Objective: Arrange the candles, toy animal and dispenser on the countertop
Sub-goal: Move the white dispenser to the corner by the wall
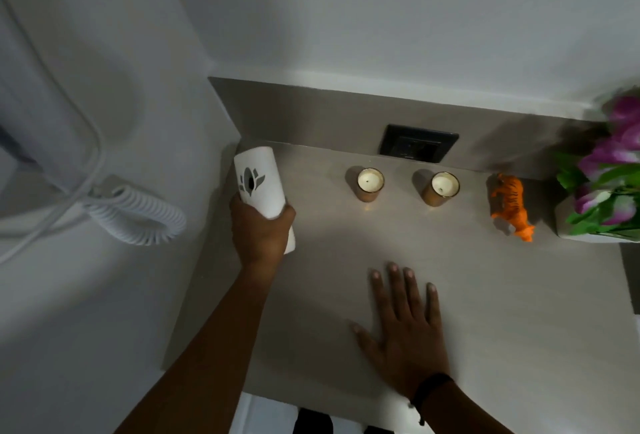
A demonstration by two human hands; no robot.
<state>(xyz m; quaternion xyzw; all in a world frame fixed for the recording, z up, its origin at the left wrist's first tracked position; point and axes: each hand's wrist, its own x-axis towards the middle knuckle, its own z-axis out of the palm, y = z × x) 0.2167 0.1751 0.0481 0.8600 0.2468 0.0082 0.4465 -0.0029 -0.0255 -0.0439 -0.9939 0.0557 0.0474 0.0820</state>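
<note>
My left hand grips the lower part of a white dispenser with a dark flower mark, at the back left corner of the grey countertop. My right hand lies flat on the countertop, fingers spread, holding nothing. Two candles in amber glass jars stand along the back: the left candle and the right candle. To their right stands an orange toy tiger, its head toward the front.
A white pot of purple flowers sits at the far right, next to the tiger. A black wall socket is set in the backsplash behind the candles. A white coiled cord hangs on the left wall.
</note>
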